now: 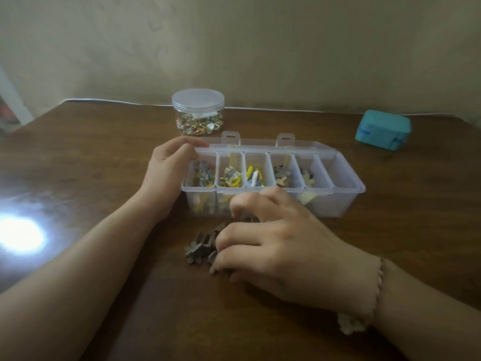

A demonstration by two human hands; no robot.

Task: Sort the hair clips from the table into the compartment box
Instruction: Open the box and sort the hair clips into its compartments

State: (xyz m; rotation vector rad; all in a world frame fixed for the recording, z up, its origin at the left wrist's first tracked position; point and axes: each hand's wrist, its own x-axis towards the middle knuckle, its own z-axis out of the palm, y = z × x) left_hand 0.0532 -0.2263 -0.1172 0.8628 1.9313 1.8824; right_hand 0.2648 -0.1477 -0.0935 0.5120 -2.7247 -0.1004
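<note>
Small grey-brown flower-shaped hair clips [201, 247] heaped on the dark brown wooden counter [104, 142], just in front of the clear plastic compartment box [348, 190] and partly under the right hand [276, 246]. Judged light, stiff and a little slippery, prone to tangling in the heap and best pinched singly at the flat body behind the flower. Long axis of any single clip too blurred to read; the heap itself strung loosely from near-left toward far-right, toward the box front. Right hand lowered over the heap, fingers curled down among the clips, thumb and forefinger drawn close near the box wall; whether a clip is pinched between them cannot be told. Left hand [170, 165] curled round the box's left end, thumb against the near corner, fingers on the far rim, steadying it. Box lying with its long side across the view, lid folded back behind, six compartments in a row: five from the left holding mixed yellow, white and grey clips, the rightmost bare. Pale flower-shaped clip [350, 324] apart on the counter, beneath the right wrist with its thin chain bracelet [380, 276]. Behind the box, round clear plastic jar with lid [197, 112], part-filled with small trinkets; far right, teal zipped pouch [382, 128]. Bright glare patch [19, 237] on the counter at left.
</note>
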